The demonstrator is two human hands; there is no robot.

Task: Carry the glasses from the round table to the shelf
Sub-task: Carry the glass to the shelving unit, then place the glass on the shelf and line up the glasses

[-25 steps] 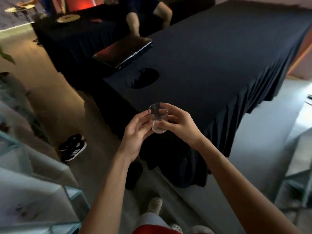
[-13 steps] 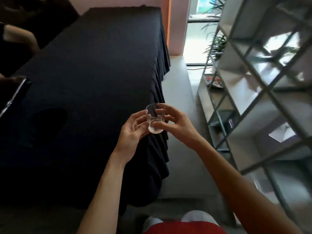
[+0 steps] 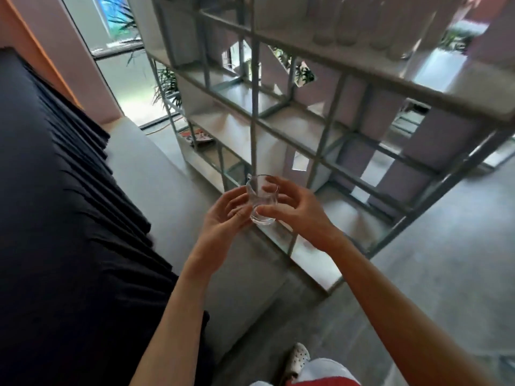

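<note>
Centrally, a small clear glass [image 3: 262, 200] is held upright in the air, apparently empty, with a thick base and a thin rim. It is gripped from both sides: the fingers of the left hand [image 3: 225, 218] are curled against its left wall, and the thumb and fingers of the right hand [image 3: 295, 207] are closed on its right wall and rim. Just beyond it a grey open-grid shelf [image 3: 281, 112] is seen, one upright bar directly behind the glass. A colourful magazine [image 3: 196, 135] is laid in a low compartment, and blurred pale cylinders [image 3: 348, 23] are lined along the top board. A tabletop [image 3: 55, 218] draped in black pleated cloth is seen at the left, and plants [image 3: 167, 84] beside the far end of the shelf.
</note>
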